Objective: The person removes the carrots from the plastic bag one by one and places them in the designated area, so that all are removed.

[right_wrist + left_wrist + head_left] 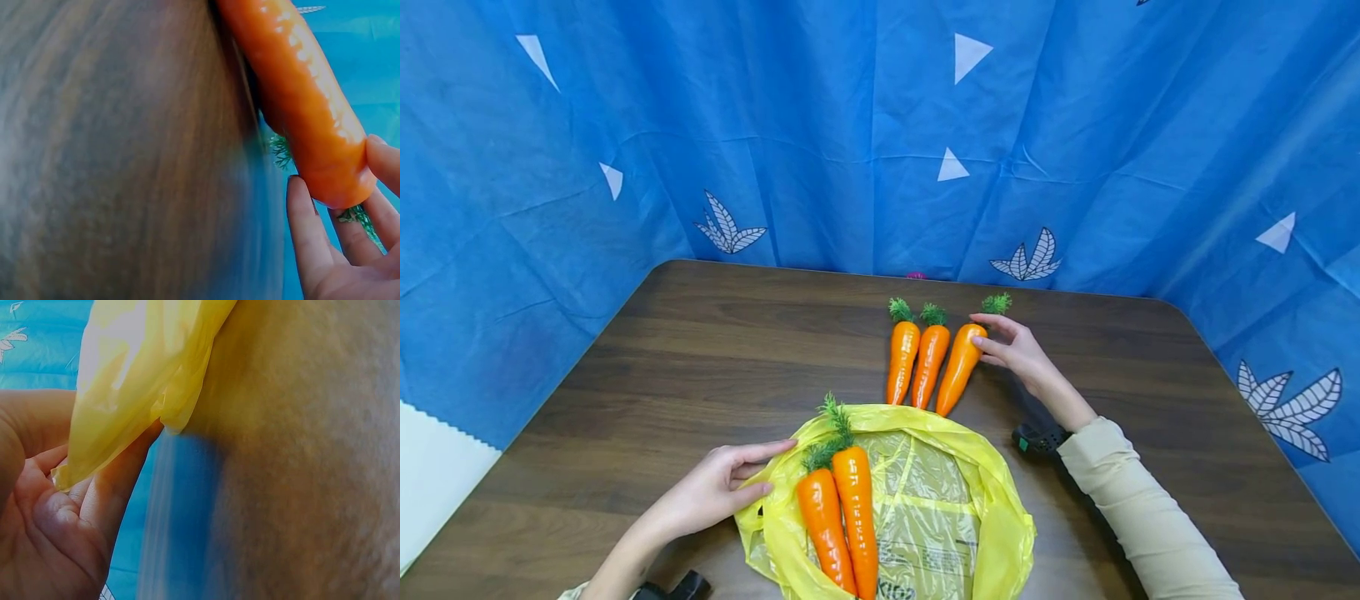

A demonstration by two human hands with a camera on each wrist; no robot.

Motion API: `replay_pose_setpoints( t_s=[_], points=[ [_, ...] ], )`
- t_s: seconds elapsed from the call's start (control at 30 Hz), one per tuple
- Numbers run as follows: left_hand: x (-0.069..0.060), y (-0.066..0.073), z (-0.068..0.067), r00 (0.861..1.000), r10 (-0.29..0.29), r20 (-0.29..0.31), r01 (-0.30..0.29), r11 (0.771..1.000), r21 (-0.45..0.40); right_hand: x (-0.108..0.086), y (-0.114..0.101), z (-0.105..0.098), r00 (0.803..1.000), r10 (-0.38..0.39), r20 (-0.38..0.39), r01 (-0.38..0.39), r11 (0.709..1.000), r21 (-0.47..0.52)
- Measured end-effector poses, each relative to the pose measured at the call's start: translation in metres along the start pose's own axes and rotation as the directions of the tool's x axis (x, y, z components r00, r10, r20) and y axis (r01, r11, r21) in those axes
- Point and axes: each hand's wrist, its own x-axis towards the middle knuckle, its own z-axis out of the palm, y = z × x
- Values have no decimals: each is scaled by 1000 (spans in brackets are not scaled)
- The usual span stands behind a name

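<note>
Thumb and fingers of the right hand [1011, 346] pinch the top of the rightmost carrot [961, 367], just below its green leaves; the right wrist view shows this carrot [306, 106] between the fingertips of the hand [350, 250]. Beside it lie two more carrots [930, 360] [902, 360]. The left hand [718, 487] is at the left rim of the yellow plastic bag [1007, 500], and in the left wrist view the bag's edge [137, 381] lies between thumb and fingers of the hand [62, 525]. Two carrots [826, 525] [855, 508] rest side by side in the bag's opening, leaves over the rim.
The brown wooden table [760, 333] has rounded far corners. Blue curtain [820, 125] with white triangles and leaf prints hangs behind it and at both sides. A dark device [1037, 437] is at the right wrist, and another [677, 587] at the left wrist.
</note>
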Motion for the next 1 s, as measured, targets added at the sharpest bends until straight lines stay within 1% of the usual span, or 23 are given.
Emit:
replay_pose_setpoints(
  t_s=[0.17,0.33,0.4,0.53,0.67,0.8,1.0],
  points=[
    [0,1,0,1000,0,2,0,1000,-7,1,0,1,999,34,17,-32,997,-76],
    [1,1,0,1000,8,2,-8,1000,-1,-4,-12,6,999,29,24,-24,984,-178],
    [1,1,0,1000,5,2,-5,1000,-4,-5,-15,7,999,25,27,-19,979,-204],
    [0,2,0,1000,3,2,-3,1000,-9,2,-7,4,999,41,34,-32,974,-226],
    [0,2,0,1000,2,2,-2,1000,-13,8,3,1,999,38,30,-29,966,-258],
    [1,2,0,1000,3,1,-3,1000,-18,9,5,2,999,24,27,-16,963,-271],
    [1,2,0,1000,5,-2,-5,1000,-13,8,5,3,999,7,38,2,967,-254]
  ],
)
